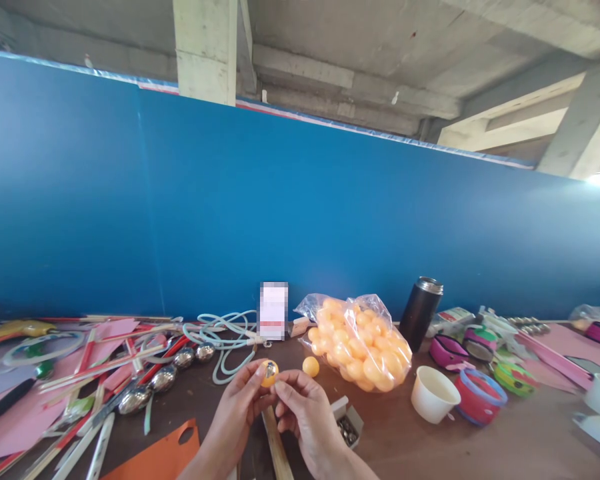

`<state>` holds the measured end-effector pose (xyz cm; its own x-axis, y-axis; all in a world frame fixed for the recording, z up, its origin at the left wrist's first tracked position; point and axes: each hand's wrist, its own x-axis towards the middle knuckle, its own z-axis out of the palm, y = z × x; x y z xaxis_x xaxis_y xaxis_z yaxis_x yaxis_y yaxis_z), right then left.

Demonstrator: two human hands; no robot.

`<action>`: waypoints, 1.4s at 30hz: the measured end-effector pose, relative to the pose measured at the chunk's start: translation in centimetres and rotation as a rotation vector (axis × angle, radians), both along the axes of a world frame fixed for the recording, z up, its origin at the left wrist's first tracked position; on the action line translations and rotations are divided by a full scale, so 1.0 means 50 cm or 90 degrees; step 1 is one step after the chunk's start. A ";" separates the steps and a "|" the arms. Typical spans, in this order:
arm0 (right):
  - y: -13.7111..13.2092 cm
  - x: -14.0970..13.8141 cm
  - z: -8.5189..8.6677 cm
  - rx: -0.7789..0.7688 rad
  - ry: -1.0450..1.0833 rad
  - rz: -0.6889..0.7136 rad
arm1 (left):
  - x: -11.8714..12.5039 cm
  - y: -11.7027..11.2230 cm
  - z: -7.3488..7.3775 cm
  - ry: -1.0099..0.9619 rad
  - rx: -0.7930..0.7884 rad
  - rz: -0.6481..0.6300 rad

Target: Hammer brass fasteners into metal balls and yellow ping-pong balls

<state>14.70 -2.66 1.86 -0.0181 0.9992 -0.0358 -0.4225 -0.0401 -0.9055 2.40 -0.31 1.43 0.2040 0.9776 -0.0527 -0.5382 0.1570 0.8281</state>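
An orange table tennis ball [267, 381] with a dark and silvery patch on its upper face is pinched between the thumb and fingers of my left hand [240, 403]. Against the ball's right side are the fingertips of my right hand [305, 407], thumb and forefinger pressed together; what lies between them, if anything, is hidden. Below both hands runs a wooden stick [276, 443]. Just right of my right hand sits a small open box [359, 427] of shiny metal pieces. A loose orange ball [311, 367] rests behind my hands.
Behind on the right lies a clear bag of orange balls [360, 343]. Beyond it are a black bottle [421, 313], a white paper cup [434, 395] and a red-blue pouch [480, 397]. Sticks, silver balls [135, 399], an orange sheet [155, 457] and a corded badge [273, 311] lie left.
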 end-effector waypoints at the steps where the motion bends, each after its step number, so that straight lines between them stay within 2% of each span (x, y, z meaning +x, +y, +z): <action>1: -0.001 0.000 0.001 0.001 0.002 0.001 | 0.000 0.000 0.000 0.003 0.000 0.001; 7: -0.003 -0.002 0.005 -0.001 0.018 0.006 | 0.001 -0.002 0.002 0.020 -0.002 0.013; 12: -0.004 -0.002 0.005 -0.011 0.030 0.003 | 0.007 -0.012 0.019 0.033 -0.005 0.038; 16: -0.002 -0.001 0.003 -0.017 0.040 0.003 | 0.010 -0.016 0.028 0.041 0.003 0.028; 25: 0.001 0.000 -0.001 -0.030 0.049 0.007 | 0.002 -0.003 0.003 0.030 0.031 -0.002; 34: -0.003 -0.005 -0.002 -0.015 0.059 0.007 | 0.005 -0.007 0.011 0.041 0.057 0.011; 42: -0.005 -0.006 -0.011 -0.023 0.083 0.012 | 0.006 -0.005 0.006 0.042 0.057 0.035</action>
<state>14.42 -2.92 1.32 -0.0444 0.9967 -0.0684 -0.5347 -0.0816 -0.8411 2.68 -0.55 1.71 0.1488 0.9886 0.0241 -0.4883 0.0522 0.8711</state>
